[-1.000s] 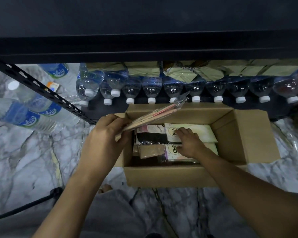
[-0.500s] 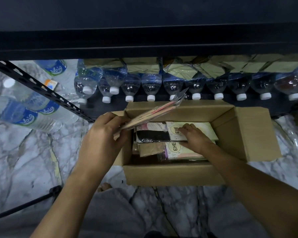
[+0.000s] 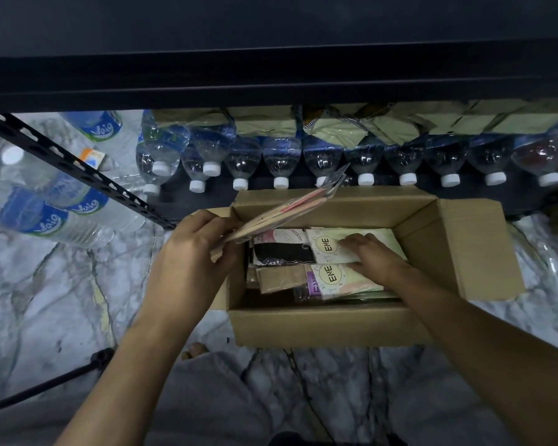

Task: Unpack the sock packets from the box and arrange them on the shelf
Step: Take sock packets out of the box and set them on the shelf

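Note:
An open cardboard box (image 3: 319, 326) stands on the marble floor in front of a black shelf (image 3: 271, 75). Inside lie several sock packets (image 3: 329, 278), some with a round "ENE" label, one showing a black sock. My left hand (image 3: 190, 262) grips a thin stack of packets (image 3: 290, 207), tilted up over the box's far left corner. My right hand (image 3: 371, 255) is down inside the box, its fingers curled onto the edge of the far ENE packet (image 3: 326, 244).
A row of water bottles (image 3: 364, 159) with white caps lies on the lowest shelf board just behind the box, with pale packets (image 3: 335, 123) stacked behind them. More bottles (image 3: 45, 214) lie on the floor at left, past a slanted black shelf strut (image 3: 78, 169).
My right hand has slid from the near ENE packet to the far one. The view has shifted slightly. My left hand still holds its stack in the same place.

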{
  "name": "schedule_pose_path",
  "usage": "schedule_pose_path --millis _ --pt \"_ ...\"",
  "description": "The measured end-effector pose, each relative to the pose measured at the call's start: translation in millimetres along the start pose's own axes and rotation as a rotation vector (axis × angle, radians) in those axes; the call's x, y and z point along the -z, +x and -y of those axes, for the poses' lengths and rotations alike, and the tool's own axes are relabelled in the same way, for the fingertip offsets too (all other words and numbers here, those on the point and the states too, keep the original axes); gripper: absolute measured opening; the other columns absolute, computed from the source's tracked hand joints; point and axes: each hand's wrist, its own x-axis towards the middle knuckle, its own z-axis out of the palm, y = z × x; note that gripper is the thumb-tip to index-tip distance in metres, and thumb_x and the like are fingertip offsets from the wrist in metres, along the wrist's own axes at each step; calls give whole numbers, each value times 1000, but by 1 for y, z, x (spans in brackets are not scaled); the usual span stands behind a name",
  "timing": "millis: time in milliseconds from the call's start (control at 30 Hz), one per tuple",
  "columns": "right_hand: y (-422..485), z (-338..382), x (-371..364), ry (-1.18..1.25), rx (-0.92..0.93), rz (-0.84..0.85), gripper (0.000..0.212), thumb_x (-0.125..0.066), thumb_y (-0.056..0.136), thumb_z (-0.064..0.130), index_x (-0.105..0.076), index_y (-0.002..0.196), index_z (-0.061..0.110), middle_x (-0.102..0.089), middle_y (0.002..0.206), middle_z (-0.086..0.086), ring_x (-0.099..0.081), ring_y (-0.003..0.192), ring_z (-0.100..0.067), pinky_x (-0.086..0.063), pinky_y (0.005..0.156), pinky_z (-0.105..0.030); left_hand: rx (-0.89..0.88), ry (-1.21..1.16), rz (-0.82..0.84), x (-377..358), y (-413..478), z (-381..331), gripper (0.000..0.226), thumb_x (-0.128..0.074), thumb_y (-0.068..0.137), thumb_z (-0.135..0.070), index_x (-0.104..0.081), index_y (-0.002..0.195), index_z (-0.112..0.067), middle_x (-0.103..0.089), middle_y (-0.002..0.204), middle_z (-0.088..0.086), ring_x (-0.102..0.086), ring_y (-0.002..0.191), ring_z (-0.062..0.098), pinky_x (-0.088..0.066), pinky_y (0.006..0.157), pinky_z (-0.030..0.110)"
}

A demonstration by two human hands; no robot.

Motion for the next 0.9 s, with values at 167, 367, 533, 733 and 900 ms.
schedule_pose_path --millis 167,367,533,733,900 --pt "-5 -8 6 76 21 -51 49 -60 90 19 -50 137 16 -46 144 -5 -41 130 -27 -30 112 -34 -11 -3 2 1 0 0 31 -72 80 -3 -71 109 -13 -58 97 -3 -60 85 22 -53 66 39" --pt "-4 -12 3 143 -54 -86 50 -62 89 32 -52 135 15 -50 142 -5 -41 132 -26 -30 112 -39 -25 -15 -2 3 -2 -1 31 -72 78 0 -71 107 -11 -60 95 -1 -59 82 22 -53 66 39" --pt "2 -19 0 159 -59 -52 56 -65 84 41 -55 133 14 -52 140 -8 -43 130 -27 -32 112 -40 -13 -19 -1 1 -1 2 31 -72 79 -1 -71 108 -12 -60 96 -1 -60 83 22 -54 66 40" --pt "0 -20 3 35 12 -50 49 -57 91 39 -52 135 20 -51 141 -4 -44 130 -24 -33 111 -34 -6 -26 3 0 0 1 30 -72 79 0 -71 107 -12 -60 96 -1 -60 82 23 -54 66 41" --pt "1 -20 11 31 17 -128 46 -58 90 42 -58 129 19 -57 135 -1 -51 125 -19 -38 106 -29 -11 -18 22 -1 0 1 29 -72 81 -3 -71 108 -11 -61 97 -1 -60 83 22 -54 65 43"
